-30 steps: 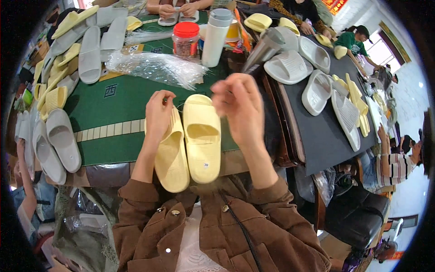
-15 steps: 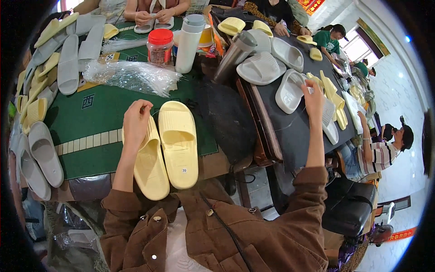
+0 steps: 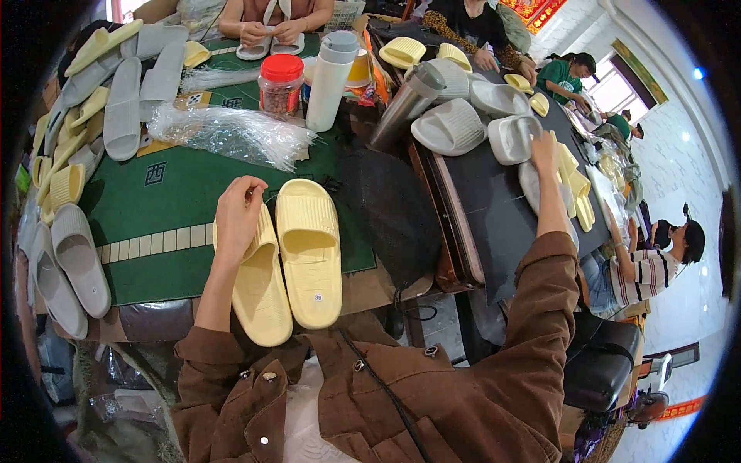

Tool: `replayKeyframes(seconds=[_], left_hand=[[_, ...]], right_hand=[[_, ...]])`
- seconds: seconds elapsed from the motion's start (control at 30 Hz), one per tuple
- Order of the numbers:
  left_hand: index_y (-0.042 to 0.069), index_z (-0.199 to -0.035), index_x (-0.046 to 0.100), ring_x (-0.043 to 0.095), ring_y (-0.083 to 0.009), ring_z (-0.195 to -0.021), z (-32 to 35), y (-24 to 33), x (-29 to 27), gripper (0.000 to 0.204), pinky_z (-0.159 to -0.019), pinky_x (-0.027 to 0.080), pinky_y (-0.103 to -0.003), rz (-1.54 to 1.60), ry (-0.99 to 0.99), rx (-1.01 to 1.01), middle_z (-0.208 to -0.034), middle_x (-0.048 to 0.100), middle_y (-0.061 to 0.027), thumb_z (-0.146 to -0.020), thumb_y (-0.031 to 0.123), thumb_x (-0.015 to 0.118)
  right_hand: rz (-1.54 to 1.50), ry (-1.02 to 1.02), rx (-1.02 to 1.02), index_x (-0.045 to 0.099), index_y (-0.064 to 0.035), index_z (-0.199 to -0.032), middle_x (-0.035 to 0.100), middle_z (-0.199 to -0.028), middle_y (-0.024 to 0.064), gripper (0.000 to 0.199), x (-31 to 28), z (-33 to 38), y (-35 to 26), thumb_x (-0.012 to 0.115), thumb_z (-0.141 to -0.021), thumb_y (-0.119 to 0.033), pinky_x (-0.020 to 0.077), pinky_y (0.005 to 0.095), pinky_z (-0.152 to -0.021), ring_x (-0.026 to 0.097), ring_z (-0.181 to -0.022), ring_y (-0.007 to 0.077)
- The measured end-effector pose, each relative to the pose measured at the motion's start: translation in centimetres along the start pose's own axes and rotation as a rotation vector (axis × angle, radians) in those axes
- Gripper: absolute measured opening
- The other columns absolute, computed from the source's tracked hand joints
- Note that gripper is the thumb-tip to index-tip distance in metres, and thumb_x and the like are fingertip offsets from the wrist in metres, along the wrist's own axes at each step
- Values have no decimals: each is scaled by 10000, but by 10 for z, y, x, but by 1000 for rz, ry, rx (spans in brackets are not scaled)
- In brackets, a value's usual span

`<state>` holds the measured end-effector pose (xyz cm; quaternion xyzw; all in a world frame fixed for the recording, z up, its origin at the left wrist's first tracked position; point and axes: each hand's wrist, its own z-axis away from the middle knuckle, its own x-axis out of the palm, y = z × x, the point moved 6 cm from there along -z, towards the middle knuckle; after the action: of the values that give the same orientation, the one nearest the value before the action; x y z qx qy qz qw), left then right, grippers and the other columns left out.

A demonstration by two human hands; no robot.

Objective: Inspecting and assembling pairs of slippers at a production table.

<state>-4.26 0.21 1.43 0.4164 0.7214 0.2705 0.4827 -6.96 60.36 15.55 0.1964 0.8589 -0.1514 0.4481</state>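
Observation:
Two pale yellow slippers lie side by side at the table's front edge, the left slipper (image 3: 263,297) partly covered by my left hand (image 3: 238,214). The right slipper (image 3: 310,255) has a small white sticker on its insole. My left hand's fingers are pinched together over the left slipper's strap; what they hold is hidden. Out to the right, my right hand (image 3: 545,154) closes at the edge of a tilted grey slipper (image 3: 512,140), its fingertips partly hidden. Another grey slipper (image 3: 531,185) lies beneath, partly covered by my forearm.
Clear plastic strands (image 3: 231,133) lie on the green mat (image 3: 193,174) beyond the slippers. A red-lidded jar (image 3: 280,86), a white bottle (image 3: 330,81) and a steel flask (image 3: 405,104) stand behind. Grey and yellow slippers pile up at the left (image 3: 122,108). Other people work around the tables.
My right hand has reached a little farther out and right. The grey slipper at its fingers has tilted and shifted. My left hand stays over the yellow slipper; the whole view has shifted slightly.

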Motion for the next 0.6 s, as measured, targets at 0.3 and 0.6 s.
replayKeyframes(seconds=[0.3,0.6], left_hand=[[-16,-920,611,575,-211,-731,1,14,-12,103,-673,452,-304,90,80,84,-845,597,-113,-859,11,533],[-7,-924,619,575,-267,-775,64,97,-51,117,-688,460,-336,-44,6,326,-864,584,-128,-823,-26,562]], right_hand=[[57,277,-128,583,-98,-1135,632,-1026,189,339,-137,0,0,462,-868,-267,448,493,-826,582,-968,402],[-124,295,-142,598,-84,-1185,633,-1080,193,343,-218,107,-4,505,-885,-221,461,371,-845,622,-984,316]])
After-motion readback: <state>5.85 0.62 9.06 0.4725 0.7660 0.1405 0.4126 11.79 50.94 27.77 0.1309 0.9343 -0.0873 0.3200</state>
